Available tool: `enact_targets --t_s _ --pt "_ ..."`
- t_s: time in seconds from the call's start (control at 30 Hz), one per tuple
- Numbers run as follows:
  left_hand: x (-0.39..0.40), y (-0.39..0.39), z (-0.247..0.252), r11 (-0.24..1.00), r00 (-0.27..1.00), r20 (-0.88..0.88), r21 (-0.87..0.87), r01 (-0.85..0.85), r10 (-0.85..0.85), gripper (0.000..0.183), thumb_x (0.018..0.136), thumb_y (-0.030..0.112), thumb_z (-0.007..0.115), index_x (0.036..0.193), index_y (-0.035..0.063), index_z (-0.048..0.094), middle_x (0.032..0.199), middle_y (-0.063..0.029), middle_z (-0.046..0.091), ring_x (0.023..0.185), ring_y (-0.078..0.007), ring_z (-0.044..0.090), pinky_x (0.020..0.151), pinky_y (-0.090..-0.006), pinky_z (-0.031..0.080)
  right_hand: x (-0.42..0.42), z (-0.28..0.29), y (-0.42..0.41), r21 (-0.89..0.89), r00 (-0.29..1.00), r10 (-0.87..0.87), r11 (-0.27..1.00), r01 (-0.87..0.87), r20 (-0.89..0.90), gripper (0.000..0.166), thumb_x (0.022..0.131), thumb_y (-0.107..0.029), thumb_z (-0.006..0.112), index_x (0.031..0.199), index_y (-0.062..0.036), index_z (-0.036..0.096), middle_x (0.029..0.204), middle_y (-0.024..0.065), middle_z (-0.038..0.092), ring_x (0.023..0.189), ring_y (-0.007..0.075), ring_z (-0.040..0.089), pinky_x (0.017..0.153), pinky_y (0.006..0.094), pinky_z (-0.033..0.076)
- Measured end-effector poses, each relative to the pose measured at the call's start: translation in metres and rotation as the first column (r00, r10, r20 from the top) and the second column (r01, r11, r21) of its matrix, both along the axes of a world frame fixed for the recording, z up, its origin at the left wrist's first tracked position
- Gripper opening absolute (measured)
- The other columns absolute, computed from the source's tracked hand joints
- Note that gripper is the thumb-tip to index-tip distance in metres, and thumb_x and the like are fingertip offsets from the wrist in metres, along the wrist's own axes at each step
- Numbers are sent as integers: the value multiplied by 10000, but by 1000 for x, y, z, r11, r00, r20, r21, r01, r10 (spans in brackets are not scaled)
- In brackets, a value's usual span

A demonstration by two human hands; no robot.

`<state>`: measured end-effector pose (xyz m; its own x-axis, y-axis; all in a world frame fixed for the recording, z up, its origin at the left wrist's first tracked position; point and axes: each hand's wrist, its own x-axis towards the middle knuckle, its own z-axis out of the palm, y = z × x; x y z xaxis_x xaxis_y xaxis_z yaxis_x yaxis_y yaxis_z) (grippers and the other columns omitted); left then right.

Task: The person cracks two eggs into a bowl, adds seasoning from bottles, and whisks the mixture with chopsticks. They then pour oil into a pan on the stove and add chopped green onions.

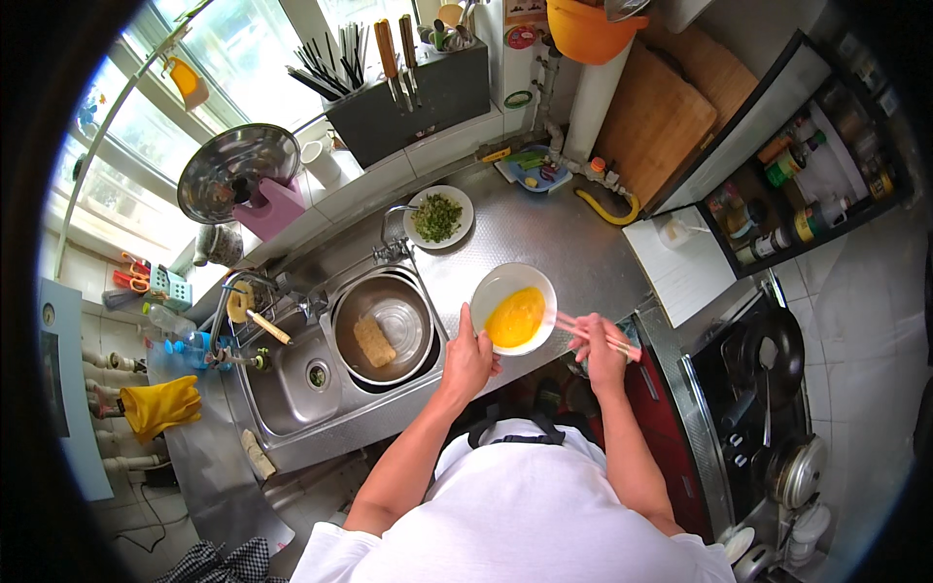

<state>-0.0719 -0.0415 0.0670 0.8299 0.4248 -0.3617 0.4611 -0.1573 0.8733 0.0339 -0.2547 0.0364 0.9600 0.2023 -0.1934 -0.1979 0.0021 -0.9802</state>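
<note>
My left hand (469,358) grips the near left rim of a white bowl (496,289), which is tilted in the air at the counter's front edge. Yellow beaten egg (516,318) pools in the lower right of the bowl. In my right hand (600,353) is a pair of chopsticks (625,347), slightly blurred, their front ends at the bowl's right rim. Whether the tips reach the egg I cannot tell. Farther back on the counter stands a white plate (466,227) heaped with chopped greens (437,218).
Left of the bowl, a metal basin (408,328) holding a tan block (374,342) sits in the double sink (280,397). A blue tray (543,178) with vegetables lies at the wall. To the right are a spice shelf (783,197) and a gas stove (736,408) with a black wok (783,357).
</note>
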Motion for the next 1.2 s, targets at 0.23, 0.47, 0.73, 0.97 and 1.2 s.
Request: enact_targets --t_s 0.23,0.47,0.73,0.97,1.2 --pt "1 0 -1 1000 1000 -16 2 -14 14 632 1050 92 428 1605 52 128 736 -126 684 566 -179 686 551 -323 602 4 2 1 -4 992 105 994 -105 -68 418 1063 -331 552 1024 62 689 818 117 712 591 118 660 458 212 485" --pt "-2 3 -4 1000 1000 0 -3 -5 5 663 1038 105 440 1590 -22 97 721 -144 682 547 -199 678 527 -334 594 5 0 -3 8 980 188 982 -188 -64 388 1070 -310 537 1023 46 687 837 102 717 619 121 672 470 206 490" --pt "0 5 -8 999 1000 4 -32 -16 17 664 1040 106 437 1594 -12 91 720 -138 678 551 -202 679 527 -336 589 3 6 10 43 1000 5 999 -5 -1 361 1059 -282 555 1020 50 693 836 104 723 583 106 654 462 206 490" --pt "0 6 -7 1000 1000 -14 3 -1 1 669 1039 105 437 1595 -10 83 724 -141 679 556 -209 685 532 -338 584 6 20 14 -16 985 167 986 -168 -31 371 1050 -299 577 995 38 723 761 72 712 554 81 620 455 206 467" --pt "0 5 -12 1000 1000 6 16 -16 16 663 1034 108 447 1592 -4 109 702 -133 683 546 -213 689 529 -342 584 10 14 16 -116 997 57 991 -62 -48 372 1049 -312 569 994 25 714 748 66 713 506 63 570 444 192 420"
